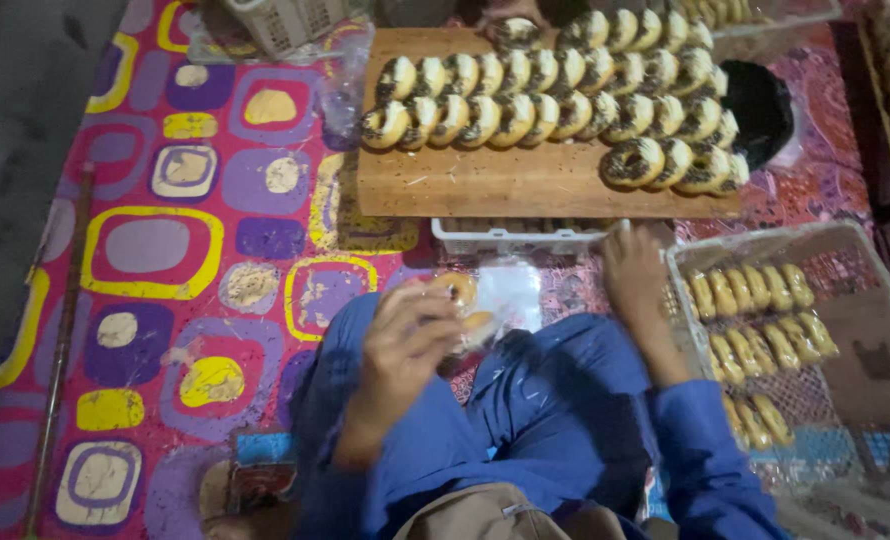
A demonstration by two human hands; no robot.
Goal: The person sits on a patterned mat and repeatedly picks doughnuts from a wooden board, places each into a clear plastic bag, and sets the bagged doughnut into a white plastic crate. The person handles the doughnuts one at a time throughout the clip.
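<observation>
Seated on a floor spread with a bright patterned mat (155, 250) of purple, yellow and pink rounded squares. Straight ahead, a wooden board (485, 180) resting over a white plastic crate (510, 240), loaded with overlapping rows of seed-topped ring breads (555, 100). Off to the right, a clear mesh tray (865, 330) holding short rows of plain golden ring breads (755, 300). At the far left, a long thin stick (60, 340) lying along the mat's edge. In the top corner, part of another white basket (285, 20). Beside the board's right end, something dark and round (760, 105), too dim to identify.

Left hand (410, 340) raised over the lap, fingers curled around a golden ring bread (457, 292) together with a crumpled clear plastic bag (510, 295); a second piece visible just below it inside the plastic. Right hand (633, 275) stretched forward, fingers extended and resting against the near edge of the crate, just beside the mesh tray's left rim; nothing seen pinched in it. Blue sleeves and blue trousers (555, 420) filling the lower middle of the view.
</observation>
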